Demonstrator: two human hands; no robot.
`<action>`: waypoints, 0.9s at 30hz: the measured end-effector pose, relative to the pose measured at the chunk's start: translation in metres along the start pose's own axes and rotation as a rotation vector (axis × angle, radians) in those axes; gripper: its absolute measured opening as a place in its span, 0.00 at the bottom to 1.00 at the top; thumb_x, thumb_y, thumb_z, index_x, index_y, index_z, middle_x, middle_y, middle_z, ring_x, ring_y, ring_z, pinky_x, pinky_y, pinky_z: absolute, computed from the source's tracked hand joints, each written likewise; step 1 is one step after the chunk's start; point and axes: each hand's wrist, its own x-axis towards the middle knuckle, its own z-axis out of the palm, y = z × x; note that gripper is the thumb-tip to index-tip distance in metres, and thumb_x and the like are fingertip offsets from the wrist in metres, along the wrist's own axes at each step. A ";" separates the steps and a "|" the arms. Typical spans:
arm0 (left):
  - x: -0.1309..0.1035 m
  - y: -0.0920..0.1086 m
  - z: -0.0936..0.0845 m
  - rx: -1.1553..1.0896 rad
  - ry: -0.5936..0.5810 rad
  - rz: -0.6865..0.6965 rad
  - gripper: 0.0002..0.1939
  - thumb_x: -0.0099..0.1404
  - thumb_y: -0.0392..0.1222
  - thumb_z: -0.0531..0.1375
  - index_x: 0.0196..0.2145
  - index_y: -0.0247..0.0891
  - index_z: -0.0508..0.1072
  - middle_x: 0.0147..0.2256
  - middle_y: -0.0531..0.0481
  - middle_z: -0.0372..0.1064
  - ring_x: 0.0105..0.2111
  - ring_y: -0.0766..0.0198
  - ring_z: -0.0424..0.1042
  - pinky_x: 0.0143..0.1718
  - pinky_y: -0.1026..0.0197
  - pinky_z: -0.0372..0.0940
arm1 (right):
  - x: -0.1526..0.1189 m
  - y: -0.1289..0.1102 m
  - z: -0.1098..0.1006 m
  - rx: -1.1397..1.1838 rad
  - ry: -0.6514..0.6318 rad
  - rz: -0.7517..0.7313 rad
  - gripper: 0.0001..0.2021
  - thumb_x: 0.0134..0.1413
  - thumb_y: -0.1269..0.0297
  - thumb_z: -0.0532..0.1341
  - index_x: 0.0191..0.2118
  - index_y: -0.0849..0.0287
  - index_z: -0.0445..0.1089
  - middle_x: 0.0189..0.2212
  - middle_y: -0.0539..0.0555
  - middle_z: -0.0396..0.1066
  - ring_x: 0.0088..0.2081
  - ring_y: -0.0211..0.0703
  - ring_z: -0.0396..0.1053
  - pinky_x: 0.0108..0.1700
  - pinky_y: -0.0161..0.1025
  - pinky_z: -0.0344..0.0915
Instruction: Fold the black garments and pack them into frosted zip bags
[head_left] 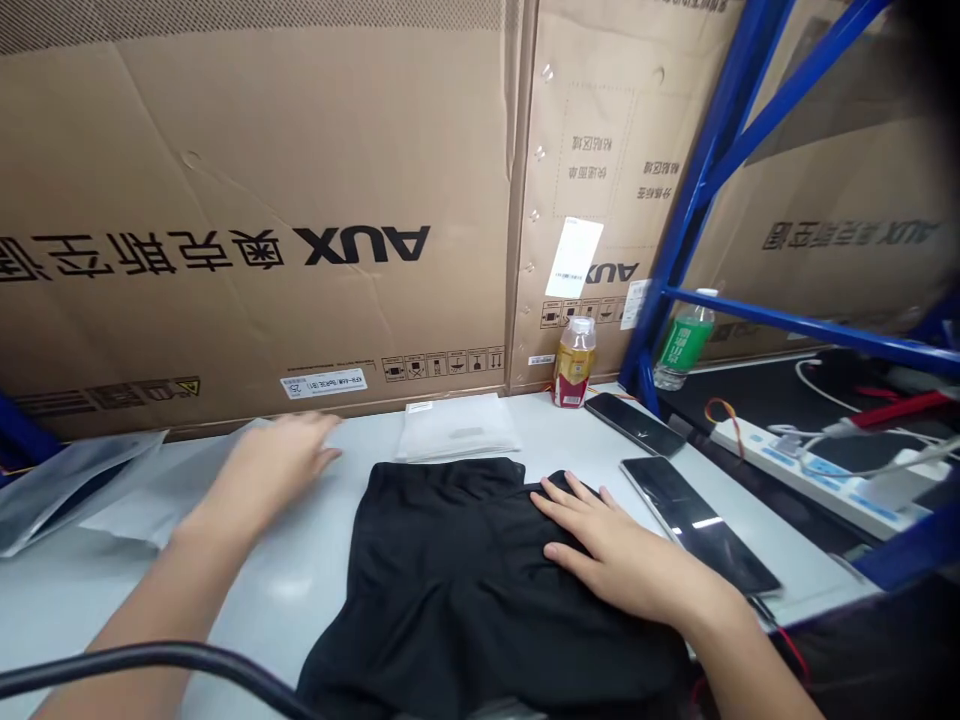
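Black shorts [450, 560] lie spread on the white table, waistband away from me, their lower part cut off by the bottom edge of the view. My right hand [600, 550] rests flat on the right side of the waistband, fingers spread. Over on the left, my left hand [281, 460] is above the table, apart from the shorts, close to a clear plastic bag [172, 480]. Motion smears its fingers, so whether they hold anything is unclear. A flat packet in clear plastic [457, 428] lies just beyond the waistband.
Another plastic bag [75, 480] with something dark inside lies far left. Two phones, one black [634, 422] and one larger [701, 525] with a cable, lie right, near a drink bottle [575, 362]. Large cartons [247, 150] wall the back. A black cable [165, 655] crosses the lower left foreground.
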 end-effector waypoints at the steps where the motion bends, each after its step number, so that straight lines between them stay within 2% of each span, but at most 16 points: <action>1: -0.002 -0.017 0.000 0.033 0.009 -0.076 0.18 0.71 0.45 0.59 0.52 0.33 0.79 0.49 0.30 0.78 0.48 0.33 0.76 0.42 0.41 0.72 | 0.000 -0.001 0.000 0.002 0.013 -0.001 0.32 0.71 0.51 0.56 0.76 0.45 0.54 0.77 0.47 0.46 0.78 0.59 0.35 0.77 0.64 0.41; 3: -0.007 -0.041 0.001 0.061 0.003 -0.158 0.16 0.67 0.46 0.63 0.47 0.34 0.80 0.45 0.31 0.79 0.41 0.37 0.78 0.35 0.47 0.71 | 0.000 -0.002 0.002 0.003 0.030 -0.004 0.32 0.71 0.52 0.57 0.76 0.45 0.55 0.77 0.48 0.47 0.78 0.59 0.37 0.77 0.64 0.42; 5: -0.012 -0.053 0.001 0.057 -0.008 -0.178 0.13 0.67 0.45 0.64 0.45 0.38 0.82 0.42 0.38 0.81 0.36 0.45 0.78 0.31 0.55 0.69 | -0.001 0.000 0.003 0.006 0.034 -0.010 0.31 0.70 0.52 0.57 0.76 0.46 0.56 0.76 0.49 0.48 0.78 0.59 0.38 0.77 0.64 0.42; 7: -0.015 -0.056 -0.003 0.062 0.009 -0.196 0.12 0.69 0.44 0.61 0.45 0.40 0.83 0.39 0.42 0.81 0.32 0.50 0.78 0.28 0.59 0.67 | -0.002 0.003 0.003 0.010 0.030 -0.016 0.31 0.71 0.52 0.57 0.75 0.46 0.56 0.76 0.49 0.48 0.78 0.58 0.38 0.77 0.63 0.43; 10: -0.016 -0.048 -0.019 0.102 0.084 -0.249 0.17 0.75 0.43 0.54 0.50 0.40 0.82 0.38 0.43 0.81 0.30 0.51 0.77 0.28 0.60 0.65 | -0.005 0.009 0.000 0.005 0.043 -0.025 0.30 0.71 0.51 0.57 0.74 0.46 0.59 0.76 0.49 0.51 0.78 0.57 0.41 0.76 0.62 0.45; 13: -0.015 -0.019 -0.036 0.062 0.236 -0.158 0.21 0.79 0.43 0.49 0.56 0.40 0.79 0.47 0.43 0.81 0.40 0.46 0.79 0.34 0.55 0.68 | -0.009 0.001 -0.006 0.003 0.182 -0.067 0.27 0.72 0.51 0.57 0.73 0.46 0.62 0.75 0.51 0.55 0.76 0.57 0.49 0.75 0.63 0.49; 15: -0.015 0.015 -0.043 -0.022 0.357 0.010 0.20 0.79 0.41 0.49 0.56 0.41 0.78 0.52 0.43 0.80 0.46 0.46 0.79 0.41 0.52 0.70 | -0.013 -0.014 -0.010 0.033 0.313 -0.157 0.26 0.73 0.56 0.57 0.72 0.45 0.62 0.73 0.53 0.59 0.74 0.56 0.56 0.73 0.61 0.56; 17: -0.018 0.058 -0.045 -0.131 0.388 0.224 0.19 0.79 0.40 0.49 0.56 0.43 0.78 0.51 0.45 0.80 0.45 0.49 0.78 0.46 0.50 0.69 | -0.016 -0.034 -0.010 0.080 0.412 -0.288 0.26 0.72 0.62 0.58 0.72 0.45 0.61 0.71 0.55 0.63 0.69 0.52 0.64 0.69 0.54 0.65; 19: -0.025 0.097 -0.043 -0.301 0.320 0.445 0.18 0.79 0.38 0.50 0.58 0.43 0.76 0.52 0.46 0.80 0.47 0.51 0.78 0.48 0.50 0.70 | -0.017 -0.050 -0.007 0.085 0.479 -0.416 0.26 0.70 0.68 0.60 0.69 0.45 0.64 0.67 0.56 0.66 0.64 0.50 0.69 0.63 0.50 0.71; 20: -0.029 0.111 -0.041 -0.391 0.264 0.512 0.17 0.79 0.39 0.52 0.59 0.43 0.75 0.53 0.47 0.80 0.49 0.52 0.78 0.49 0.51 0.71 | -0.016 -0.055 -0.004 0.061 0.503 -0.464 0.24 0.69 0.71 0.60 0.66 0.45 0.67 0.65 0.56 0.67 0.61 0.50 0.70 0.61 0.49 0.72; 22: -0.034 0.124 -0.036 -0.543 0.127 0.594 0.21 0.78 0.46 0.59 0.65 0.45 0.70 0.57 0.48 0.77 0.55 0.52 0.76 0.56 0.51 0.71 | -0.013 -0.060 0.002 -0.019 0.541 -0.518 0.18 0.68 0.74 0.60 0.56 0.47 0.74 0.62 0.56 0.69 0.57 0.51 0.71 0.57 0.51 0.73; 23: -0.036 0.123 -0.034 -0.590 0.056 0.598 0.27 0.76 0.50 0.62 0.69 0.47 0.66 0.61 0.47 0.74 0.60 0.50 0.73 0.61 0.49 0.69 | -0.011 -0.060 0.005 -0.056 0.551 -0.529 0.15 0.67 0.74 0.60 0.53 0.48 0.76 0.61 0.56 0.69 0.56 0.52 0.70 0.56 0.52 0.73; 25: -0.035 0.110 -0.028 -0.607 -0.095 0.570 0.41 0.70 0.61 0.66 0.74 0.51 0.59 0.70 0.45 0.63 0.70 0.41 0.61 0.68 0.41 0.63 | -0.007 -0.058 0.009 -0.101 0.536 -0.538 0.13 0.66 0.69 0.65 0.52 0.48 0.77 0.62 0.56 0.69 0.58 0.55 0.69 0.58 0.55 0.71; 27: -0.033 0.093 -0.021 -0.560 -0.250 0.530 0.52 0.63 0.68 0.69 0.76 0.54 0.53 0.74 0.42 0.51 0.73 0.32 0.50 0.69 0.32 0.58 | -0.004 -0.056 0.012 -0.137 0.503 -0.547 0.21 0.61 0.63 0.71 0.59 0.47 0.74 0.66 0.58 0.67 0.62 0.60 0.67 0.61 0.59 0.69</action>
